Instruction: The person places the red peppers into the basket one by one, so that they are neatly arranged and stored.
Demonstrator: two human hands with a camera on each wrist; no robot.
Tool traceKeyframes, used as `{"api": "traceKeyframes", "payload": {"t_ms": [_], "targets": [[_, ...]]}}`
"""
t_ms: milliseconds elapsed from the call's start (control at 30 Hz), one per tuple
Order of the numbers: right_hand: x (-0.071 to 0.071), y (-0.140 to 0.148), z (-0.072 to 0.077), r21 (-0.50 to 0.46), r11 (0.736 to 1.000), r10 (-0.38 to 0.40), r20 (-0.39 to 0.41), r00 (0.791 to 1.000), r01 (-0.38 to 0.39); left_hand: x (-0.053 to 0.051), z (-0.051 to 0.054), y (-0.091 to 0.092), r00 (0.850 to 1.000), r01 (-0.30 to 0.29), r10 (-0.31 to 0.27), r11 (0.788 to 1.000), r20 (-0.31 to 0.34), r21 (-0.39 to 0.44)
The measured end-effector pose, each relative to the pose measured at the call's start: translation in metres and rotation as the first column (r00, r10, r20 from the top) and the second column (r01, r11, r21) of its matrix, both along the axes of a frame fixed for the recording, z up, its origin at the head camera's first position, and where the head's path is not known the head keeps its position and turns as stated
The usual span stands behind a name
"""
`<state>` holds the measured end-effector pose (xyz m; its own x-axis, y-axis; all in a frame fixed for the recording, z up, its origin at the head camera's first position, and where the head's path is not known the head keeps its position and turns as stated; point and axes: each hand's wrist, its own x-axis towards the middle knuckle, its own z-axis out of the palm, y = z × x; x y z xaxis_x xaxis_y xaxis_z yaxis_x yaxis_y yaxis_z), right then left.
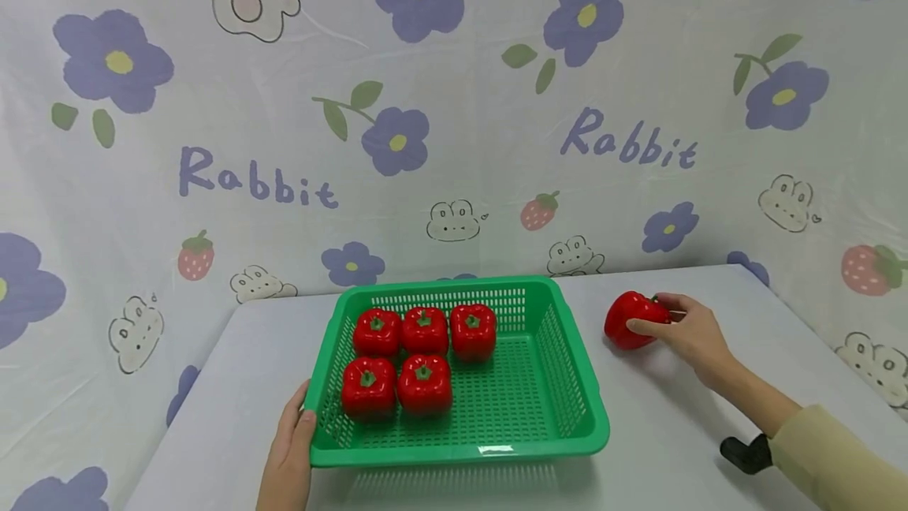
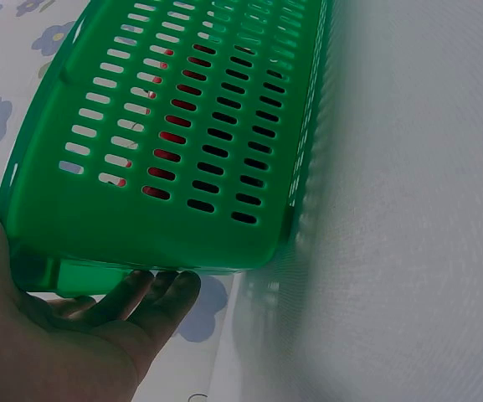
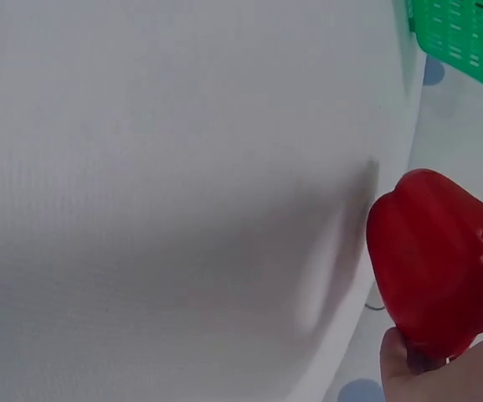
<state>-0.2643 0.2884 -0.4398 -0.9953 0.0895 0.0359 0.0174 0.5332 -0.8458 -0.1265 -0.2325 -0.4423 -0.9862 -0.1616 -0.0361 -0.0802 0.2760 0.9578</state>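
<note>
On the right of the table, my right hand (image 1: 691,333) grips a red bell pepper (image 1: 630,320) between thumb and fingers, its green stem turned toward the palm. The right wrist view shows the same pepper (image 3: 438,260) close up, lying on its side in the hand, with its shadow on the tabletop. A green plastic basket (image 1: 461,452) stands in the middle, with several red bell peppers (image 1: 424,385) upright in its left part. My left hand (image 1: 289,440) holds the basket's left rim near the front corner; its fingers (image 2: 170,306) curl at the rim.
A white table (image 1: 234,400) lies under everything. Behind it hangs a white cloth (image 1: 482,164) printed with flowers and rabbits. Inside the basket, the bare floor (image 1: 511,393) shows at the right and front. A black strap end (image 1: 746,454) sticks out near the right sleeve.
</note>
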Motion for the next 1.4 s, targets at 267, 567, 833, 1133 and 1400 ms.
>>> {"api": "traceKeyframes", "payload": {"t_ms": [267,567,833,1133,1400], "targets": [[0.013,-0.009,0.018,0.019,1.0,0.015,-0.062,0.998,-0.014,0.0,0.001,0.0,1.0,0.006,-0.005,1.0,-0.016,0.015],[0.027,-0.014,0.043,-0.037,0.997,0.058,-0.096,0.994,-0.062,-0.001,0.0,0.0,1.0,0.004,-0.003,1.0,-0.02,0.022],[0.034,-0.017,0.057,-0.069,0.995,0.06,-0.153,0.986,-0.071,-0.002,0.0,0.002,1.0,-0.011,0.011,1.0,0.009,0.024],[0.04,-0.032,0.072,-0.071,0.989,0.114,-0.217,0.969,-0.132,-0.002,0.0,0.001,1.0,-0.006,0.006,0.999,0.0,0.042],[0.046,-0.046,0.083,-0.072,0.983,0.144,-0.28,0.949,-0.17,-0.002,0.001,0.0,1.0,0.006,-0.005,0.999,-0.008,0.049]]}}
